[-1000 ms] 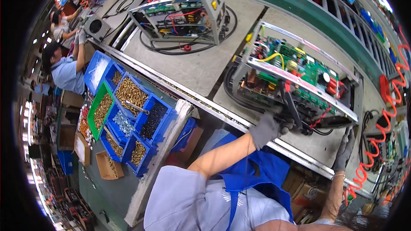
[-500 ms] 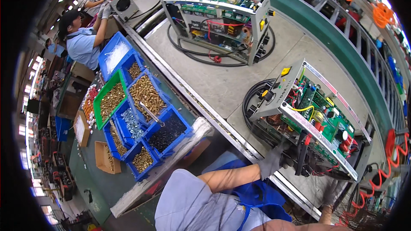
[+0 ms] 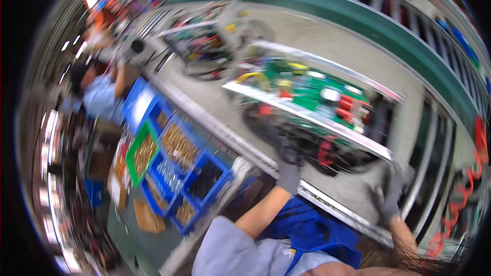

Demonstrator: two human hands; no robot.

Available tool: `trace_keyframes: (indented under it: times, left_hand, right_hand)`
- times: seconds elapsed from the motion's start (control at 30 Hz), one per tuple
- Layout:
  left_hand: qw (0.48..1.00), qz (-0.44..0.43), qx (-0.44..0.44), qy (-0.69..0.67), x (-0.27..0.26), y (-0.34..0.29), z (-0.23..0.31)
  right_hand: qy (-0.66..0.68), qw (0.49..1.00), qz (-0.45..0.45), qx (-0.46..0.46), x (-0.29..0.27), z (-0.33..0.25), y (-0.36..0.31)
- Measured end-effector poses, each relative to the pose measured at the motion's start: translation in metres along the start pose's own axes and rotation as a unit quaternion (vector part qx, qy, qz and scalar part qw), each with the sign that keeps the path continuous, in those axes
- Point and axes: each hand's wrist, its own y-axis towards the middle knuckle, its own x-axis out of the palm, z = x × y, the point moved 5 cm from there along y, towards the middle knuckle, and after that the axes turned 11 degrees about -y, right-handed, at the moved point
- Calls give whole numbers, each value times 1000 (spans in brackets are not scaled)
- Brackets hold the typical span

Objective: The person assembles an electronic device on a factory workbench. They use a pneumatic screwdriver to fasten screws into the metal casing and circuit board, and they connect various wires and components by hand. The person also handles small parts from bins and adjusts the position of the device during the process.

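An open electronics chassis with metal rails, a green circuit board and red and yellow wires lies in front of me, smeared by motion. My left hand, in a grey glove, reaches to the near side of the chassis, beside dark cables under its lower rail. Its fingers blur into those cables. By the near right corner of the chassis is my right hand, also gloved in grey. Whether its fingers close on the corner or only press it cannot be made out.
Farther left on the line stands a second open chassis. Blue bins and a green bin of small metal parts sit at left. Metal rollers and a coiled red hose are at right. A co-worker works at far left.
The near chassis has moved left along the line, closer to the second one, and rollers now show to its right. Both my hands have moved with it. The view has turned too.
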Motion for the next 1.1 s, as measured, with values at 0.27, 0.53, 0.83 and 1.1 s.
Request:
trace_keyframes:
  times: [0.27, 0.53, 0.83, 1.1]
  left_hand:
    - [996, -20, -18, -83, -50, 29, 99]
    - [971, -17, 225, 82, -45, -18, 128]
    - [915, -97, 301, 249, 10, -41, 132]
    - [898, -119, 264, 332, 18, -46, 139]
  right_hand:
    - [88, 996, 10, 4, 43, -54, 55]
    - [229, 911, 167, 299, -9, 46, 60]
    - [-93, 624, 441, 639, -116, 357, -157]
    - [41, 653, 459, 600, -65, 351, -126]
